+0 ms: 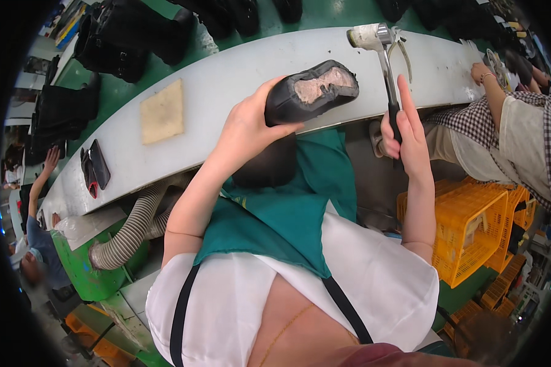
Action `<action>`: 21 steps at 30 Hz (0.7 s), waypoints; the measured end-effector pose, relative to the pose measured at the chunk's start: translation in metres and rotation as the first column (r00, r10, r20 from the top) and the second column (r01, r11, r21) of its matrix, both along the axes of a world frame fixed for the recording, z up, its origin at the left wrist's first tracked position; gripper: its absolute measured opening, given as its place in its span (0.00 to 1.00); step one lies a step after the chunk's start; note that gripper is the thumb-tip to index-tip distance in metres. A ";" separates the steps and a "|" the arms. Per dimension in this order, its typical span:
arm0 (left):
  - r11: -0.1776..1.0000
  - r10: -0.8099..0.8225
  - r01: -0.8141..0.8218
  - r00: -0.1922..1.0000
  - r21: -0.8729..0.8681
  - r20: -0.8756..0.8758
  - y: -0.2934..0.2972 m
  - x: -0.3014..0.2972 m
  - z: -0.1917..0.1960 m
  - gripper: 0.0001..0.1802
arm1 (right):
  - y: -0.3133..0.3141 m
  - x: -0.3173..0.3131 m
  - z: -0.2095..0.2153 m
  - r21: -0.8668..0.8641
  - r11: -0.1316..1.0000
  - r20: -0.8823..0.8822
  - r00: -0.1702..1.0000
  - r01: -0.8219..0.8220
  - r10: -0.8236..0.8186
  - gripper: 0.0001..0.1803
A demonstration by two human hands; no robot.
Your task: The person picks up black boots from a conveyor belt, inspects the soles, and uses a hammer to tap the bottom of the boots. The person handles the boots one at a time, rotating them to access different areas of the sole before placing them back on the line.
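Observation:
My left hand grips a black boot by its upper, sole side up, so the pale rough underside shows. The boot is held above the edge of the white conveyor belt. My right hand holds a metal hammer by its dark handle, index finger stretched up along it. The hammer head, wrapped in pale material, stands raised to the right of the boot and a little above it, not touching.
A tan square pad and a dark pair of insoles lie on the belt to the left. Another person in a checked top works at the right. Yellow crates stand at the right, black boots beyond the belt, a ribbed hose below it.

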State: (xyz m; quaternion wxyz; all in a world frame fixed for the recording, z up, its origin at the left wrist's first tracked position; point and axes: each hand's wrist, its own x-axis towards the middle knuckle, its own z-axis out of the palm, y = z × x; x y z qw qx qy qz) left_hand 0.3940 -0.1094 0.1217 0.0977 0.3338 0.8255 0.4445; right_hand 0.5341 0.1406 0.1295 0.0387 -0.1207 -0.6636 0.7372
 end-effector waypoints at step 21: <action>0.997 -0.019 0.009 0.992 -0.078 -0.128 0.000 -0.007 -0.029 0.42 | -0.009 -0.006 -0.021 0.238 0.937 0.055 0.966 -0.257 0.251 0.31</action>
